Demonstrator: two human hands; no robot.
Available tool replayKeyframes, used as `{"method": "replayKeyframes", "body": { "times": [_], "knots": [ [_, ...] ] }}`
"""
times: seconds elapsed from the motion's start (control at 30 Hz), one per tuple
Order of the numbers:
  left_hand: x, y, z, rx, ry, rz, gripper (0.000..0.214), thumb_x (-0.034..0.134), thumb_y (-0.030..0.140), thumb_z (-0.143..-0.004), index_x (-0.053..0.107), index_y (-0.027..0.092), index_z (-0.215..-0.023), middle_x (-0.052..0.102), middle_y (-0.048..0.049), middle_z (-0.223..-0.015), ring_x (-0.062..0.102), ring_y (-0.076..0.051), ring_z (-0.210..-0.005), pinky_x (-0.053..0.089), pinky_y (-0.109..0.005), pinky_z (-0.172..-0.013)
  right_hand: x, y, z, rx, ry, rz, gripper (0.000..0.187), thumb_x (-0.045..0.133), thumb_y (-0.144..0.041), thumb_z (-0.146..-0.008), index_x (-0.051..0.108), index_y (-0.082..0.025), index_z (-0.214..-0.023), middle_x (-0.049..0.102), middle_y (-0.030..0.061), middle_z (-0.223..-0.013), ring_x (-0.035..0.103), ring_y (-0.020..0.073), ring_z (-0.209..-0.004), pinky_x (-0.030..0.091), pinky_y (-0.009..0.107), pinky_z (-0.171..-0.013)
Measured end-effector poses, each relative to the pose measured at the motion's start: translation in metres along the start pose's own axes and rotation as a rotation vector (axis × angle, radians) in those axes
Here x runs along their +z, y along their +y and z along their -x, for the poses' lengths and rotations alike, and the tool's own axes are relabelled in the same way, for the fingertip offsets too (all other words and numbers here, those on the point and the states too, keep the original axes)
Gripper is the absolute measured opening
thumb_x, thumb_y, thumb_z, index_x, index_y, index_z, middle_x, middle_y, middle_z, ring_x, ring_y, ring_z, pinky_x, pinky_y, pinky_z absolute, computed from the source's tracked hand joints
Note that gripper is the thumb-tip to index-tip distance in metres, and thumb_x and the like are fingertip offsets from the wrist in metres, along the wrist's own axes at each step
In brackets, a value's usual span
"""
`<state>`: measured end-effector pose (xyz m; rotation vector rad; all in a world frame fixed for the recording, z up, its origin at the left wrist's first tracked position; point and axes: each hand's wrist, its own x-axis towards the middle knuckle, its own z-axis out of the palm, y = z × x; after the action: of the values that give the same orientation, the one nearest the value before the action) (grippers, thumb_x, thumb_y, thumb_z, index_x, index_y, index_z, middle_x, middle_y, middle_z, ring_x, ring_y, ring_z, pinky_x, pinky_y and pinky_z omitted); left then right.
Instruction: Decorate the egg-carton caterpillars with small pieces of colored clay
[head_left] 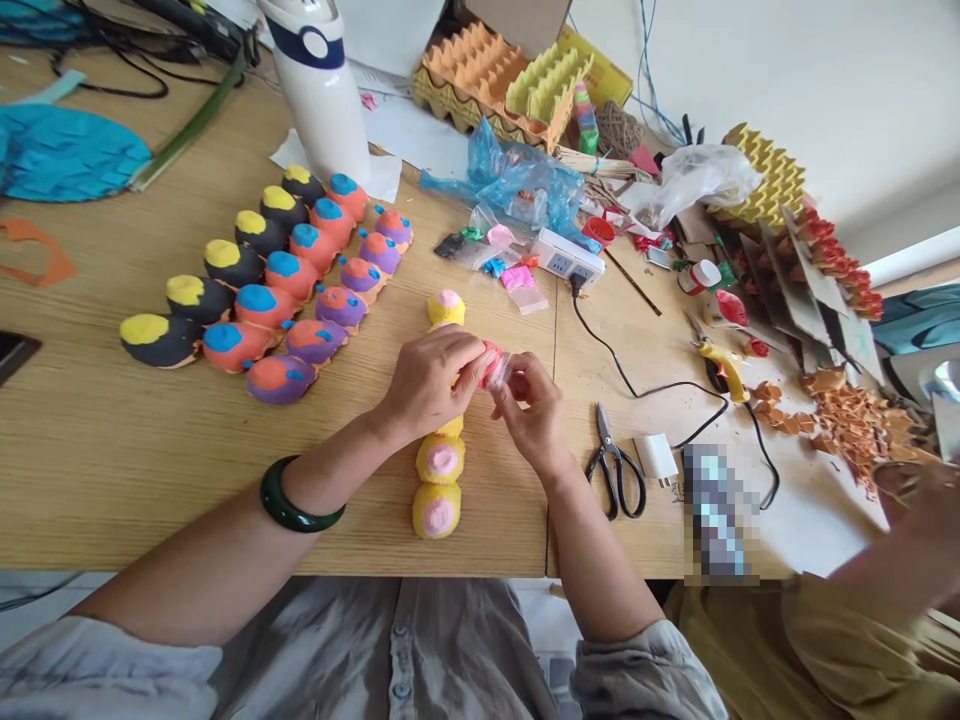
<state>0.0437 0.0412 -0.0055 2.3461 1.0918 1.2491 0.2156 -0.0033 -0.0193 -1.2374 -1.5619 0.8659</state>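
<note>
Both hands meet over the desk around a lump of red-pink modelling clay (491,360) in clear plastic wrap. My left hand (435,380) has its fingers closed on the clay. My right hand (534,410) pinches the clear plastic wrap (501,374) at the clay's right side. Beneath them lies a strip of yellow clay-covered bumps (439,458) with pink patches on top; my left hand hides its middle. Further left stand egg-carton strips of clay-covered bumps: black with yellow (187,300), orange with blue (259,305) and purple with orange (313,340).
Black-handled scissors (616,470), a white plug adapter (656,458) and a yellow glue gun (724,368) lie to the right. Behind are a power strip (568,257), its cable, clay packets (517,280) and egg trays (487,75). A white bottle (319,100) stands back left. Another person's hand (934,530) is at far right.
</note>
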Motion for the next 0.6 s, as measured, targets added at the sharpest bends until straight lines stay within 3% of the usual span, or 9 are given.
{"method": "replayKeyframes", "body": {
  "times": [0.23, 0.33, 0.47, 0.6],
  "knots": [
    [0.005, 0.002, 0.003, 0.032, -0.006, 0.120, 0.035, 0.049, 0.024, -0.106, 0.045, 0.024, -0.071, 0.060, 0.0005, -0.066, 0.056, -0.018, -0.065, 0.044, -0.031, -0.067, 0.002, -0.001, -0.001, -0.042, -0.039, 0.113, 0.012, 0.062, -0.034, -0.099, 0.059, -0.024, -0.093, 0.049, -0.0041, -0.074, 0.045, 0.0104, -0.061, 0.039, 0.024, -0.053],
    [0.008, 0.005, 0.004, -0.034, 0.030, 0.120, 0.037, 0.048, 0.027, -0.107, 0.044, 0.024, -0.071, 0.059, 0.0006, -0.065, 0.056, -0.017, -0.065, 0.043, -0.031, -0.067, 0.004, 0.001, 0.000, -0.086, 0.034, 0.131, 0.012, 0.063, -0.029, -0.097, 0.056, -0.023, -0.088, 0.045, -0.0064, -0.070, 0.042, 0.0089, -0.058, 0.035, 0.024, -0.054],
    [0.012, 0.008, 0.005, -0.118, 0.052, 0.027, 0.037, 0.046, 0.031, -0.107, 0.045, 0.024, -0.071, 0.060, -0.0015, -0.066, 0.058, -0.019, -0.070, 0.042, -0.032, -0.068, 0.005, 0.000, 0.000, -0.184, 0.177, 0.188, 0.012, 0.063, -0.020, -0.093, 0.056, -0.023, -0.084, 0.044, -0.0066, -0.070, 0.041, 0.0090, -0.059, 0.036, 0.024, -0.055],
    [0.008, 0.006, 0.005, -0.183, 0.066, 0.021, 0.038, 0.049, 0.033, -0.105, 0.045, 0.024, -0.069, 0.058, -0.0013, -0.064, 0.055, -0.018, -0.065, 0.041, -0.031, -0.066, 0.003, -0.003, 0.000, -0.129, 0.166, 0.021, 0.010, 0.067, -0.027, -0.094, 0.062, -0.023, -0.086, 0.050, -0.0050, -0.073, 0.046, 0.0090, -0.059, 0.044, 0.024, -0.053]
  ]
}}
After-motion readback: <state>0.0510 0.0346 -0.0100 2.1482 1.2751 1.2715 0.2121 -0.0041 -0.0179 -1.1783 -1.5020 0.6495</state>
